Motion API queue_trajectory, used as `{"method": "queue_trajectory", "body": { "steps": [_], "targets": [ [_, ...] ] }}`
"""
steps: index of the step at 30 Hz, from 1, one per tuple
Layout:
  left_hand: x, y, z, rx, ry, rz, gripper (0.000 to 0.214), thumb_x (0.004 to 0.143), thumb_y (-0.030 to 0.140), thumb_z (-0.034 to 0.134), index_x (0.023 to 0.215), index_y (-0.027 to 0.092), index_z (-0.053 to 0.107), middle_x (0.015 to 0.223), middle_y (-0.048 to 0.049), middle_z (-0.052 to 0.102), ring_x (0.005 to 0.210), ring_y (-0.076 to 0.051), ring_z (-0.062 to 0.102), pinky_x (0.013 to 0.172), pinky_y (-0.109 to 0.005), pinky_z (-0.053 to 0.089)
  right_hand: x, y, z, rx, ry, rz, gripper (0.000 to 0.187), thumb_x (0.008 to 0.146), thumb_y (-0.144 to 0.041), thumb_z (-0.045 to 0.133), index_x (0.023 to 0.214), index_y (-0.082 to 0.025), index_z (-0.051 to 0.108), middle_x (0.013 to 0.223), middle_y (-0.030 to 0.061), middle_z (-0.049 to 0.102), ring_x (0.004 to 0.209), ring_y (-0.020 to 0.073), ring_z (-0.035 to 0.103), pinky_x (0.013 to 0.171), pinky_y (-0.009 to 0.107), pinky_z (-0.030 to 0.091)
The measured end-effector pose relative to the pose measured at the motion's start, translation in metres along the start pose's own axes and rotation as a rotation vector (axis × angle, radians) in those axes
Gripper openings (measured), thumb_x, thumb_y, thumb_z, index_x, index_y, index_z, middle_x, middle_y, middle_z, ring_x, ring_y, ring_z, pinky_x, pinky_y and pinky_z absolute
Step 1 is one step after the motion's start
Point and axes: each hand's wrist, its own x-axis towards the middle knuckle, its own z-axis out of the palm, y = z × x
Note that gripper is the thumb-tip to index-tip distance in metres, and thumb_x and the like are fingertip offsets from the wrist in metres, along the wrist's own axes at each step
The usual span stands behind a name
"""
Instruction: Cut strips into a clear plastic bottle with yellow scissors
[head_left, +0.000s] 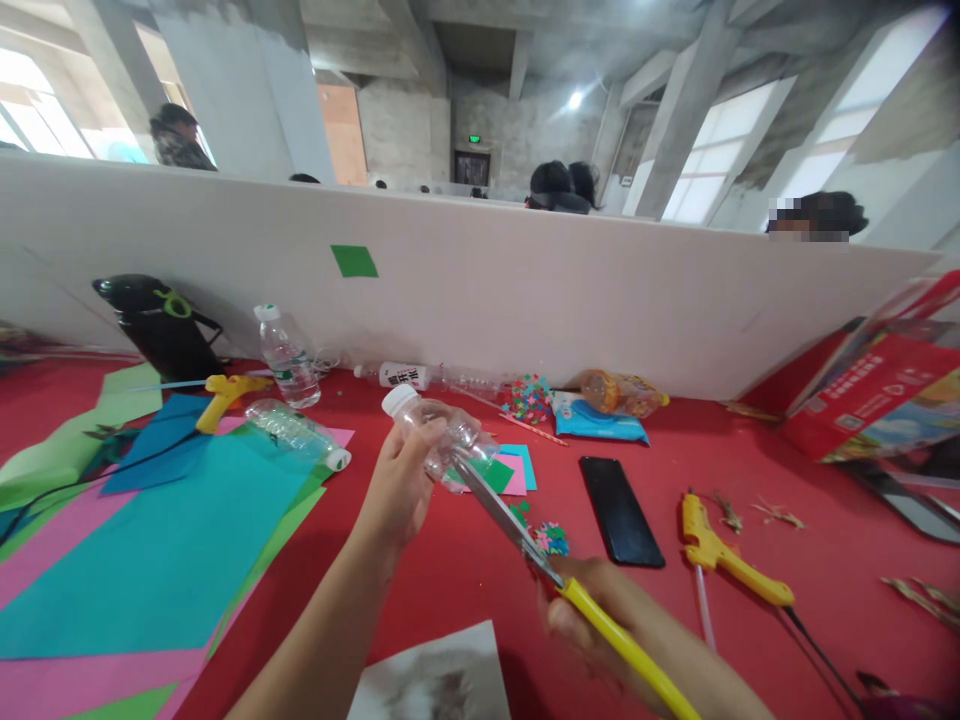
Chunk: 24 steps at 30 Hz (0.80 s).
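Observation:
My left hand [401,485] is closed around a clear plastic bottle [442,435] with a white cap, held up over the red table. My right hand [592,615] grips yellow-handled scissors [525,535]; their blades reach up to the bottle's side and touch it near its lower part. Small coloured paper squares [514,470] lie right behind the bottle.
Large coloured paper sheets [150,550] cover the left of the red table [750,520]. Other bottles [289,360], a black phone [621,510], a yellow glue gun [731,560], a blue packet [600,420] and a red box [870,400] lie around. A white partition [525,290] runs behind, with other people beyond.

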Motion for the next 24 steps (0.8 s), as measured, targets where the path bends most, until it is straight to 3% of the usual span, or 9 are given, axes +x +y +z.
{"method": "queue_trajectory", "body": {
  "steps": [5,12,18,24],
  "targets": [
    [0.002,-0.001,-0.006,-0.017,-0.064,0.073,0.012,0.077,0.023,0.064,0.087,0.018,0.062,0.085,-0.0046,0.073,0.085,-0.023,0.07,0.077,-0.036,0.053,0.012,0.009,0.0,-0.053,0.011,0.028,0.048,0.086,-0.062,0.049,0.064,-0.023,0.033,0.056,-0.007,0.031,0.048,0.0093,0.029,0.045,0.024,0.02],
    [0.003,0.004,-0.009,0.023,-0.099,0.09,0.011,0.078,0.025,0.063,0.088,0.02,0.062,0.088,-0.005,0.073,0.084,-0.023,0.069,0.077,-0.036,0.052,0.012,0.009,0.004,-0.075,0.018,-0.032,0.044,0.088,-0.057,0.045,0.064,-0.023,0.033,0.057,-0.006,0.031,0.05,0.0098,0.03,0.044,0.022,0.022],
    [0.0,0.0,-0.012,0.106,-0.154,0.102,0.014,0.081,0.026,0.061,0.091,0.02,0.067,0.092,-0.006,0.072,0.089,-0.024,0.067,0.078,-0.035,0.051,0.005,0.01,0.008,-0.067,0.012,-0.065,0.043,0.091,-0.059,0.039,0.069,-0.022,0.039,0.061,-0.0026,0.043,0.052,0.0118,0.039,0.046,0.023,0.03],
    [0.0,0.003,-0.009,0.089,-0.203,0.131,0.013,0.082,0.024,0.061,0.091,0.02,0.069,0.093,-0.0058,0.072,0.09,-0.023,0.066,0.078,-0.034,0.051,0.011,0.013,0.007,-0.07,0.017,-0.036,0.038,0.088,-0.053,0.045,0.067,-0.022,0.038,0.057,-0.0049,0.037,0.05,0.0106,0.035,0.046,0.024,0.025]
  ]
}}
